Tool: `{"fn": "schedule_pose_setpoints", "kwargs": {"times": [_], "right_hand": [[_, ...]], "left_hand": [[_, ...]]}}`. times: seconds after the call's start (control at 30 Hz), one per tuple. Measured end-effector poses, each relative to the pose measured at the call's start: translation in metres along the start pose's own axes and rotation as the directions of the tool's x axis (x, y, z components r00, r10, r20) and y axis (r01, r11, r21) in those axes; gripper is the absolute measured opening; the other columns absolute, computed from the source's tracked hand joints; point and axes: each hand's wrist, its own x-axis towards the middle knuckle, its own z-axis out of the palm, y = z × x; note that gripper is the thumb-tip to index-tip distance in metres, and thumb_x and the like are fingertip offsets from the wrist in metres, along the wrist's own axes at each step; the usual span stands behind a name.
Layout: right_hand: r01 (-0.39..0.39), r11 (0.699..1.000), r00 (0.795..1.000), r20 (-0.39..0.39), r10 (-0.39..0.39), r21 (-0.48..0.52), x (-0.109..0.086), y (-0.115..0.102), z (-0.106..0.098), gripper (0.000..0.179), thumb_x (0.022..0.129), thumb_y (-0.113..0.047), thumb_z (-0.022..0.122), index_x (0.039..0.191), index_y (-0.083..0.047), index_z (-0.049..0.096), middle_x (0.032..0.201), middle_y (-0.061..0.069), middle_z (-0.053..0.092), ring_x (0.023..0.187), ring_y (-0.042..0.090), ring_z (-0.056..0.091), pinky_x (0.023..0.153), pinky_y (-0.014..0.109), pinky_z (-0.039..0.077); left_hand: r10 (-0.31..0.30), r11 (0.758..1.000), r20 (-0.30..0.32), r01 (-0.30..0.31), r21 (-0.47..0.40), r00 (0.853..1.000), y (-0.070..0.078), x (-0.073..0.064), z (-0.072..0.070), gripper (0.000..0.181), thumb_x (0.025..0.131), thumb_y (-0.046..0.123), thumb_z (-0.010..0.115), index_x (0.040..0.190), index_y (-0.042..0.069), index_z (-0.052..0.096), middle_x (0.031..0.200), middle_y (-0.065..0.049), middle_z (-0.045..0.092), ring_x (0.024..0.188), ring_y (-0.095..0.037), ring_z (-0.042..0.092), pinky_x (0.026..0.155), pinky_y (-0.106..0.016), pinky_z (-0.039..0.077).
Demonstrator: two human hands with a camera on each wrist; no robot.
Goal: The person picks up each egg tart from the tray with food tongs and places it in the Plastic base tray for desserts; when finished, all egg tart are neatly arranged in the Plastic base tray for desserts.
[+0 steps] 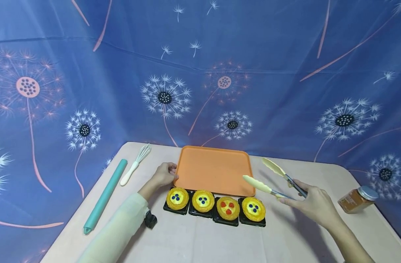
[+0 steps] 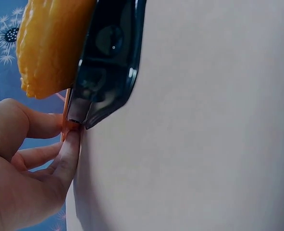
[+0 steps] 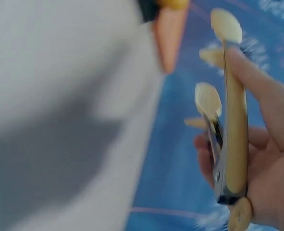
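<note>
My left hand (image 1: 165, 174) pinches the left edge of an orange tray (image 1: 213, 170); the left wrist view shows its thumb and fingers on either side of the rim. Held in my right hand (image 1: 315, 204) is a pair of tongs (image 1: 261, 184) with cream tips, spread apart above the table near the tray's right end. Along the tray's front edge stand several egg tarts in black plastic holders. Blue dots top the leftmost tart (image 1: 177, 199), the one beside it (image 1: 203, 201) and the rightmost (image 1: 253, 209); red pieces top the remaining tart (image 1: 227, 208).
A teal rolling pin (image 1: 105, 197) and a white whisk (image 1: 136, 164) lie on the left of the table (image 1: 207, 241). At the far right a jar (image 1: 357, 199) with a silver lid rests on its side. Blue dandelion-print cloth (image 1: 269, 91) hangs behind.
</note>
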Motion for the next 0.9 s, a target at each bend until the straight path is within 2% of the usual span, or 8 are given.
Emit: {"fn": "schedule_pose_setpoints", "kwargs": {"times": [0.13, 0.23, 0.27, 0.4, 0.6, 0.73, 0.83, 0.9], "right_hand": [[-0.095, 0.993, 0.995, -0.046, 0.092, -0.069, -0.003, 0.034, 0.011, 0.096, 0.073, -0.058, 0.081, 0.132, 0.013, 0.054, 0.088, 0.030, 0.064, 0.072, 0.041, 0.059, 0.055, 0.043, 0.041], [-0.170, 0.981, 0.983, -0.085, 0.162, -0.095, -0.003, 0.049, 0.021, 0.088, 0.072, -0.057, 0.081, 0.119, 0.014, 0.060, 0.080, 0.029, 0.064, 0.069, 0.042, 0.059, 0.051, 0.043, 0.040], [-0.198, 0.975, 0.978, -0.080, 0.191, -0.100, -0.003, 0.052, 0.024, 0.087, 0.073, -0.058, 0.080, 0.117, 0.014, 0.060, 0.074, 0.024, 0.061, 0.065, 0.037, 0.056, 0.050, 0.041, 0.037], [-0.272, 0.952, 0.962, -0.039, 0.270, -0.136, -0.002, 0.056, 0.029, 0.083, 0.075, -0.066, 0.074, 0.101, 0.011, 0.059, 0.065, 0.009, 0.049, 0.059, 0.027, 0.046, 0.047, 0.037, 0.031], [-0.304, 0.936, 0.949, 0.032, 0.315, -0.178, -0.005, 0.047, 0.025, 0.068, 0.074, -0.070, 0.071, 0.078, -0.005, 0.052, 0.064, 0.008, 0.049, 0.057, 0.026, 0.047, 0.046, 0.039, 0.035], [-0.287, 0.938, 0.951, 0.058, 0.303, -0.193, -0.010, 0.040, 0.028, 0.083, 0.074, -0.065, 0.075, 0.101, 0.011, 0.051, 0.063, 0.012, 0.052, 0.053, 0.026, 0.048, 0.043, 0.039, 0.037], [-0.282, 0.940, 0.952, 0.068, 0.300, -0.194, -0.013, 0.038, 0.033, 0.104, 0.075, -0.062, 0.076, 0.128, 0.018, 0.035, 0.064, 0.017, 0.054, 0.052, 0.027, 0.049, 0.042, 0.039, 0.039], [-0.283, 0.941, 0.951, 0.073, 0.301, -0.185, -0.014, 0.038, 0.036, 0.110, 0.075, -0.061, 0.076, 0.136, 0.016, 0.028, 0.064, 0.018, 0.054, 0.050, 0.027, 0.049, 0.042, 0.038, 0.039]], "left_hand": [[-0.003, 1.000, -0.004, 0.003, -0.008, 1.000, 0.001, 0.000, -0.001, 0.042, 0.084, -0.003, 0.069, 0.125, -0.008, 0.060, 0.097, -0.012, 0.061, 0.086, -0.023, 0.057, 0.070, -0.029, 0.049], [-0.005, 1.000, -0.004, 0.005, -0.007, 1.000, 0.002, 0.000, -0.003, 0.042, 0.084, -0.003, 0.069, 0.124, -0.008, 0.059, 0.097, -0.012, 0.062, 0.086, -0.023, 0.058, 0.070, -0.030, 0.049], [-0.006, 1.000, -0.003, 0.006, -0.005, 1.000, 0.002, 0.000, -0.003, 0.042, 0.084, -0.004, 0.069, 0.124, -0.008, 0.059, 0.097, -0.012, 0.062, 0.086, -0.023, 0.058, 0.070, -0.030, 0.050], [0.000, 1.000, 0.000, 0.000, 0.005, 1.000, 0.002, 0.000, -0.003, 0.041, 0.083, -0.004, 0.069, 0.123, -0.009, 0.060, 0.097, -0.013, 0.062, 0.086, -0.023, 0.058, 0.072, -0.031, 0.050], [0.002, 1.000, -0.006, -0.002, 0.013, 1.000, 0.000, 0.002, -0.002, 0.044, 0.083, -0.004, 0.069, 0.125, -0.009, 0.059, 0.098, -0.013, 0.062, 0.087, -0.023, 0.058, 0.073, -0.032, 0.050], [0.006, 1.000, -0.010, -0.006, 0.019, 1.000, -0.001, 0.002, -0.002, 0.044, 0.082, -0.004, 0.070, 0.124, -0.010, 0.059, 0.097, -0.013, 0.062, 0.086, -0.024, 0.059, 0.072, -0.032, 0.051], [0.008, 1.000, -0.011, -0.008, 0.020, 1.000, -0.002, 0.002, -0.002, 0.044, 0.082, -0.005, 0.070, 0.124, -0.010, 0.059, 0.097, -0.013, 0.062, 0.085, -0.024, 0.059, 0.072, -0.032, 0.051], [0.005, 1.000, -0.010, -0.005, 0.018, 1.000, -0.003, 0.002, -0.002, 0.044, 0.082, -0.005, 0.070, 0.124, -0.010, 0.059, 0.096, -0.013, 0.062, 0.085, -0.024, 0.059, 0.072, -0.032, 0.051]]}}
